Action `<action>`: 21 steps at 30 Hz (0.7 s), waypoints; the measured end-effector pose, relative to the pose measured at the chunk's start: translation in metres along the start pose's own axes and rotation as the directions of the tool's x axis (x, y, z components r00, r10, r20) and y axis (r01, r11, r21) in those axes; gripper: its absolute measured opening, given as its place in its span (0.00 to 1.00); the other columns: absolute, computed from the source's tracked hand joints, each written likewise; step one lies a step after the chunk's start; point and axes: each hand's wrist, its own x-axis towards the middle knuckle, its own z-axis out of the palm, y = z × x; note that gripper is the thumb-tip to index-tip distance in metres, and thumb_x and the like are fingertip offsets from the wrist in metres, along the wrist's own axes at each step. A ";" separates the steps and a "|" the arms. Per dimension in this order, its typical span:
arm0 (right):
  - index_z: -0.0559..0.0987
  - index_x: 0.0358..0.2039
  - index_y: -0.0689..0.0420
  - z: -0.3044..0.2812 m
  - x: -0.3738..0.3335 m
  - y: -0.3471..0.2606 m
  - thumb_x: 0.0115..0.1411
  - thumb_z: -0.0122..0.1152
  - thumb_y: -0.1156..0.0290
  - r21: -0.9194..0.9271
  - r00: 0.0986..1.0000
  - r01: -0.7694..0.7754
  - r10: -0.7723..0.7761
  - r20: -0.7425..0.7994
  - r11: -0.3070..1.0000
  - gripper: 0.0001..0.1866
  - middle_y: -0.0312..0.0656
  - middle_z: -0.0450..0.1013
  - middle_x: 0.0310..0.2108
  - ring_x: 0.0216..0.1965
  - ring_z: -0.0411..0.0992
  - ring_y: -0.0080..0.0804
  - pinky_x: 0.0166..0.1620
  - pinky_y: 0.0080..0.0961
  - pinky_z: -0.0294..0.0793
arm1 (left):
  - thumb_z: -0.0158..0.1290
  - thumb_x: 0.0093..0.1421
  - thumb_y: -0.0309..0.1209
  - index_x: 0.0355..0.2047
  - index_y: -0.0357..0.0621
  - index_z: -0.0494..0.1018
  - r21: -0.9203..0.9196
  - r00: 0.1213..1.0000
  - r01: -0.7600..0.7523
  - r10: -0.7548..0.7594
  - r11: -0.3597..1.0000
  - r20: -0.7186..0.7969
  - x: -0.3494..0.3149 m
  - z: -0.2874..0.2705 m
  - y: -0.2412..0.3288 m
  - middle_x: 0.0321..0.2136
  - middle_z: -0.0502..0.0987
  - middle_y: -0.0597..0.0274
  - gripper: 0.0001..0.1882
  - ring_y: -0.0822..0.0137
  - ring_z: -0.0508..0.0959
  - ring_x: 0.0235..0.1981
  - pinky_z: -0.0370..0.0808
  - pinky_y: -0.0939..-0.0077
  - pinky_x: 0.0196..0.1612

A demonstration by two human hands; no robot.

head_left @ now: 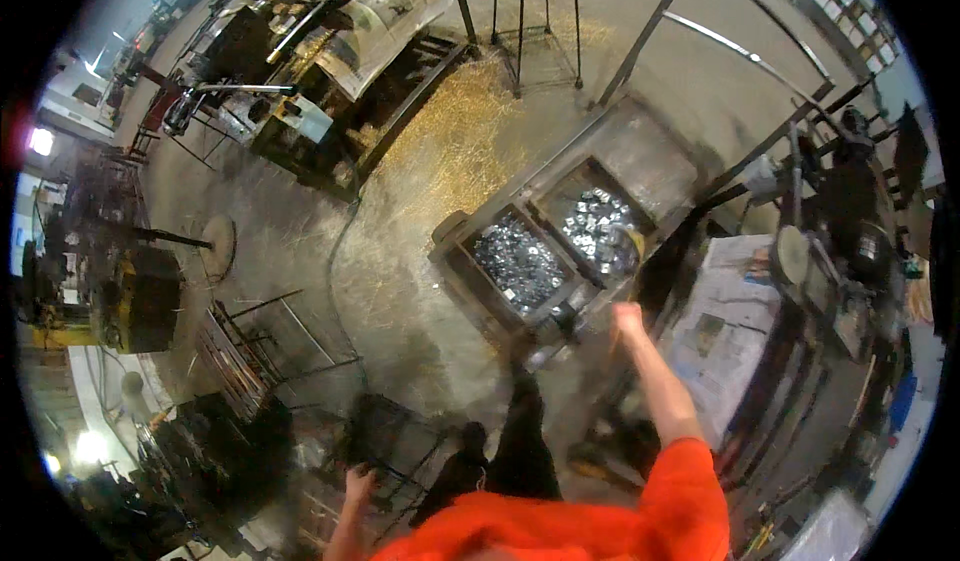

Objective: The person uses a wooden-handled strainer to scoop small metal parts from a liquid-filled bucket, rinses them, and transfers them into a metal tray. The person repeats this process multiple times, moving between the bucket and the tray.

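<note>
My right hand is stretched forward, its fingers closed, close to the near right side of two metal bins. Whatever it may grip is hidden and blurred. Small shiny metal pieces fill the left bin and the right bin. A yellowish curved piece shows at the right bin's edge, just beyond that hand. Low at the left, my left hand hangs beside a dark metal-framed stool. Its fingers are too small and smeared to make out.
Golden metal shavings cover the floor beside a machine bench at the far left. Newspaper lies on a bench close on my right. A small stand and a metal frame stand farther off. A cable crosses the floor.
</note>
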 end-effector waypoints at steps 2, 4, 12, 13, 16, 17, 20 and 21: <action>0.67 0.09 0.61 0.003 0.063 0.037 0.41 0.52 0.69 -0.552 0.857 0.396 -0.512 -0.065 0.734 0.11 0.45 0.63 0.11 0.15 0.64 0.39 0.20 0.33 0.62 | 0.52 0.53 0.28 0.44 0.30 0.65 0.016 0.993 -0.087 0.086 0.996 0.079 0.023 0.015 -0.006 0.34 0.73 0.50 0.20 0.65 0.75 0.29 0.72 0.73 0.30; 0.70 0.09 0.58 0.012 0.114 0.055 0.38 0.55 0.67 -0.734 0.754 0.441 -0.657 -0.009 0.516 0.10 0.48 0.66 0.13 0.17 0.64 0.46 0.21 0.37 0.63 | 0.50 0.53 0.27 0.44 0.29 0.64 0.029 0.986 -0.009 0.004 1.000 0.167 0.013 0.040 0.025 0.32 0.74 0.52 0.19 0.66 0.75 0.29 0.71 0.74 0.31; 0.69 0.28 0.64 0.079 0.229 -0.013 0.41 0.54 0.65 -0.824 0.948 0.018 -0.273 -0.167 0.566 0.16 0.57 0.71 0.29 0.34 0.71 0.53 0.38 0.41 0.70 | 0.45 0.55 0.25 0.43 0.30 0.65 0.069 0.981 0.175 -0.180 0.982 0.072 0.000 0.067 0.036 0.25 0.74 0.55 0.16 0.71 0.74 0.25 0.69 0.79 0.29; 0.68 0.28 0.64 0.082 0.232 -0.014 0.41 0.54 0.65 -0.814 0.931 0.035 -0.316 -0.185 0.579 0.17 0.57 0.71 0.27 0.32 0.71 0.54 0.37 0.42 0.70 | 0.45 0.55 0.25 0.43 0.31 0.65 0.041 0.975 0.212 -0.214 0.976 0.059 -0.002 0.068 0.041 0.25 0.74 0.55 0.16 0.71 0.74 0.25 0.69 0.80 0.28; 0.71 0.19 0.67 0.077 0.228 0.020 0.39 0.52 0.66 -0.820 0.771 0.271 -0.624 -0.129 0.504 0.13 0.58 0.69 0.21 0.25 0.68 0.56 0.31 0.43 0.69 | 0.46 0.55 0.26 0.44 0.32 0.65 0.105 0.975 0.211 -0.217 0.972 0.053 0.005 0.070 0.037 0.24 0.74 0.58 0.16 0.73 0.73 0.23 0.68 0.81 0.25; 0.70 0.15 0.68 0.078 0.206 0.011 0.42 0.50 0.68 -0.788 0.730 0.341 -0.673 -0.122 0.513 0.13 0.54 0.67 0.15 0.19 0.67 0.52 0.27 0.41 0.68 | 0.46 0.55 0.26 0.45 0.31 0.65 0.085 0.976 0.200 -0.206 0.976 0.075 0.002 0.072 0.037 0.26 0.74 0.56 0.17 0.70 0.74 0.25 0.69 0.78 0.27; 0.69 0.15 0.60 0.039 0.188 0.035 0.46 0.47 0.69 0.079 0.957 0.258 -0.243 -0.158 0.963 0.09 0.36 0.56 0.09 0.11 0.58 0.31 0.16 0.30 0.59 | 0.46 0.56 0.26 0.47 0.29 0.63 0.110 0.975 0.108 -0.127 0.988 0.185 0.011 0.072 0.040 0.31 0.74 0.50 0.19 0.63 0.76 0.29 0.72 0.71 0.31; 0.68 0.16 0.57 0.029 0.175 0.026 0.47 0.47 0.68 0.582 0.982 -0.151 0.055 0.179 0.799 0.08 0.30 0.53 0.09 0.10 0.55 0.24 0.14 0.24 0.56 | 0.46 0.56 0.26 0.45 0.30 0.64 0.065 0.984 0.077 -0.087 0.995 0.158 0.008 0.073 0.037 0.28 0.74 0.54 0.17 0.67 0.74 0.27 0.70 0.75 0.29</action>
